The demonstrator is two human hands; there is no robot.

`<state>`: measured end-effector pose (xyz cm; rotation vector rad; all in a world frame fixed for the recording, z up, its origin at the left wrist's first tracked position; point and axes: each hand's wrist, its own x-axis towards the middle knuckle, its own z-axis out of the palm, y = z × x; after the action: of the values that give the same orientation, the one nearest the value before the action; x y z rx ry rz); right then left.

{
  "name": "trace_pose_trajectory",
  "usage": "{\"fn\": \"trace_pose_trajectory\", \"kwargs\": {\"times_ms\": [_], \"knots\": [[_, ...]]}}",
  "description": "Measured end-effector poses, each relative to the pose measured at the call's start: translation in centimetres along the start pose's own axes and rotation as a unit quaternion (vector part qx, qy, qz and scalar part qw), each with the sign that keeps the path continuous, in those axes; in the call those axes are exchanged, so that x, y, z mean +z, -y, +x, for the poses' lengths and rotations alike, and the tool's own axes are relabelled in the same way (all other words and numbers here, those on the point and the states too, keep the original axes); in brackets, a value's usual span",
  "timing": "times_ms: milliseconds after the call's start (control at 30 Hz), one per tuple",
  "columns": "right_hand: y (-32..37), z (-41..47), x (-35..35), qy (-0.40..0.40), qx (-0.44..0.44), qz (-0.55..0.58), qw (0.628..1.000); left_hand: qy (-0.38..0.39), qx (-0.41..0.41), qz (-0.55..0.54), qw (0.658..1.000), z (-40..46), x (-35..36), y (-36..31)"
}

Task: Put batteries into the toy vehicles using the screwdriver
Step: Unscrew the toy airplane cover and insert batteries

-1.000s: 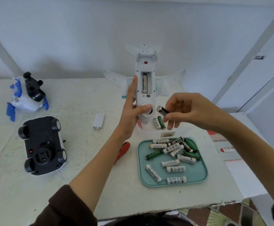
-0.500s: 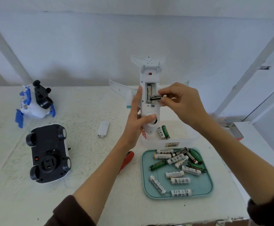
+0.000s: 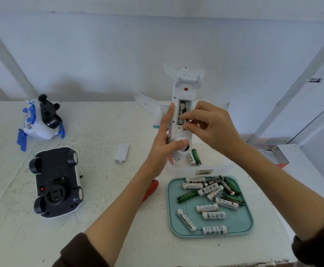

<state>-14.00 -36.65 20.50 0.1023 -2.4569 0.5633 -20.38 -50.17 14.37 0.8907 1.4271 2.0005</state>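
Soft even daylight, wide-angle edge distortion

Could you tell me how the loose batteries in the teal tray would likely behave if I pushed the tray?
The batteries are smooth cylinders lying loose, so they would probably roll and knock together. The teal tray has a low raised rim, which should likely keep them in.

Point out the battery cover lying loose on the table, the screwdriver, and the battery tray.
battery cover (image 3: 121, 155): head view, middle of the white lid.
screwdriver (image 3: 151, 189): head view, red handle beside the forearm.
battery tray (image 3: 243, 227): head view, bare teal floor near its right rim.
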Motion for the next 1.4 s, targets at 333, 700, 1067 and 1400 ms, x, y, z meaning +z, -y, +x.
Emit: {"fn": "trace_pose_trajectory", "kwargs": {"times_ms": [333, 700, 1067, 1400], "knots": [[-0.7, 0.2, -0.1, 0.063, -0.009, -0.002, 0.998, 0.001, -0.002, 0.002, 1.000, 0.0, 0.1, -0.2], [-0.7, 0.3, 0.6, 0.017, 0.015, -0.019, 1.000, 0.011, -0.001, -0.015, 1.000, 0.1, 0.1, -0.4], [0.1, 0.2, 0.8, 0.021, 0.143, -0.027, 0.989, 0.020, -0.007, -0.019, 1.000, 0.2, 0.2, -0.2], [0.5, 0.4, 0.3, 0.031, 0.176, -0.019, 0.984, 0.019, -0.009, -0.018, 1.000, 0.3, 0.3, -0.3]]}}
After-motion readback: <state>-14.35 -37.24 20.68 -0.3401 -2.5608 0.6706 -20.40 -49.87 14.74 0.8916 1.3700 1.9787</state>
